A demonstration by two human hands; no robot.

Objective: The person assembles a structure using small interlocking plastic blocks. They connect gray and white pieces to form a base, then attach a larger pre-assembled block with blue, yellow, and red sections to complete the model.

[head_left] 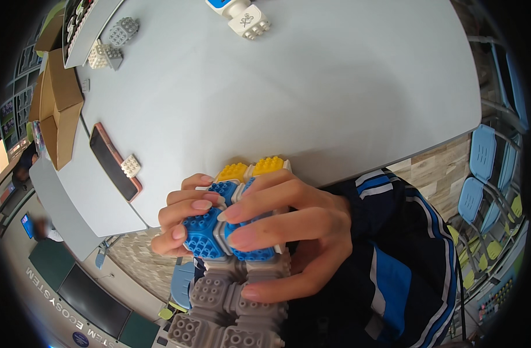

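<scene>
A long assembly of studded building blocks stands at the near table edge, between my two hands. Its far end has yellow blocks [270,165], its middle has blue blocks [201,239], and grey blocks [208,293] run toward me. My left hand [181,217] wraps the left side, fingertips resting on the blue blocks. From the right, my right hand [306,226] reaches over the blue blocks, its fingers pressed on them and its thumb lower down on a grey block. Part of the right side is hidden beneath this hand.
On the grey-white table [347,87], a phone [112,162] lies at left with a small white block [131,166] against it. Farther off are a white block piece [249,23], a grey block [124,32] and an open cardboard box [59,104]. Blue chairs [483,153] stand at right.
</scene>
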